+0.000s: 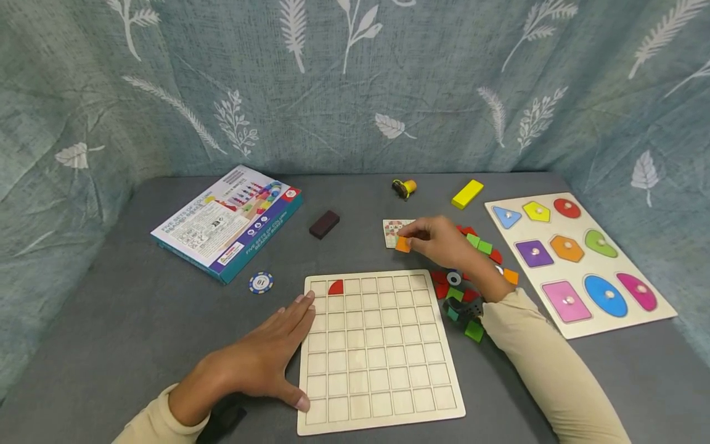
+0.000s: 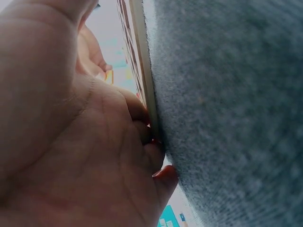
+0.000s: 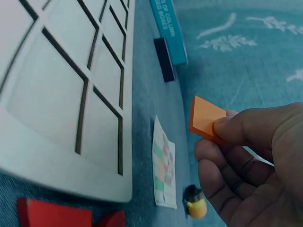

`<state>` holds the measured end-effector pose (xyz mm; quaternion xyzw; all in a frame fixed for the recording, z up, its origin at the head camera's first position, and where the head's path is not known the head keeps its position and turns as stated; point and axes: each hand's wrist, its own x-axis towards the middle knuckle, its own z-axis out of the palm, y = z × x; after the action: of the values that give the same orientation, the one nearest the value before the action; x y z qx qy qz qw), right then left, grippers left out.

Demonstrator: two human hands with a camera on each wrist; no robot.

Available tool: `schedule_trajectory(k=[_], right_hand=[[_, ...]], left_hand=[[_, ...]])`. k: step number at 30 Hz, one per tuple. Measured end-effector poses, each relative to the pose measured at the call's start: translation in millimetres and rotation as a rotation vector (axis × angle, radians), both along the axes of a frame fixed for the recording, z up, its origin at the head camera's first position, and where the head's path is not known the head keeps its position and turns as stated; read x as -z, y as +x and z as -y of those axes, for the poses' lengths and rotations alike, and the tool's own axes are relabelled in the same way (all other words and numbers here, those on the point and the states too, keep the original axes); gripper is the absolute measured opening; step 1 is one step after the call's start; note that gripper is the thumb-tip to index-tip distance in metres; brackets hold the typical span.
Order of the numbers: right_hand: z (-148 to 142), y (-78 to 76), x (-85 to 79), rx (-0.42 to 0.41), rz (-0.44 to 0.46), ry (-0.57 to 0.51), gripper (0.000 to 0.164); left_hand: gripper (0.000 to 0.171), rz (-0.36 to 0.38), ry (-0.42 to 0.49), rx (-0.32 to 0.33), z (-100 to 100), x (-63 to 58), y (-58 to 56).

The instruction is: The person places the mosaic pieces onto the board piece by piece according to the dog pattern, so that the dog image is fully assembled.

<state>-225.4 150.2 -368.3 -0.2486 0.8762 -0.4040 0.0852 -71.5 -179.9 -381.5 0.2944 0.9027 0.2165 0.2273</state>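
Observation:
My right hand [image 1: 444,243] pinches an orange square tile [image 3: 207,117] between thumb and fingers. In the head view the tile overlaps a small printed pattern card [image 1: 391,231], which lies beyond the wooden grid board [image 1: 367,356]. A red quarter-circle piece [image 1: 336,287] sits in the board's far row, near the left corner. Against the board's left edge rests my left hand [image 1: 263,354], its fingers extended and its thumb on the near left part. Right of the board, partly hidden under my right wrist, lie several red, green and orange pieces [image 1: 474,331].
A knobbed shape board [image 1: 554,280] lies at the right. Toward the back are a yellow block [image 1: 468,194], a small yellow-and-black object [image 1: 404,189] and a dark brown block [image 1: 324,224]. At left are a boxed set [image 1: 227,222] and a poker chip [image 1: 261,282].

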Motion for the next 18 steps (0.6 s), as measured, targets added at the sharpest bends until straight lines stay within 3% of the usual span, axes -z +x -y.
schedule_trajectory(k=[8,18], right_hand=[[14.4,8.8,2.7,-0.076,0.000,0.001,0.021],[26.0,17.2,4.6,-0.156,0.112,-0.004,0.021]], left_hand=[[0.136,-0.022,-0.049,-0.004,-0.6,-1.0,-0.8],[0.134,-0.048,-0.052,0.005,-2.2,0.5,-2.1]])
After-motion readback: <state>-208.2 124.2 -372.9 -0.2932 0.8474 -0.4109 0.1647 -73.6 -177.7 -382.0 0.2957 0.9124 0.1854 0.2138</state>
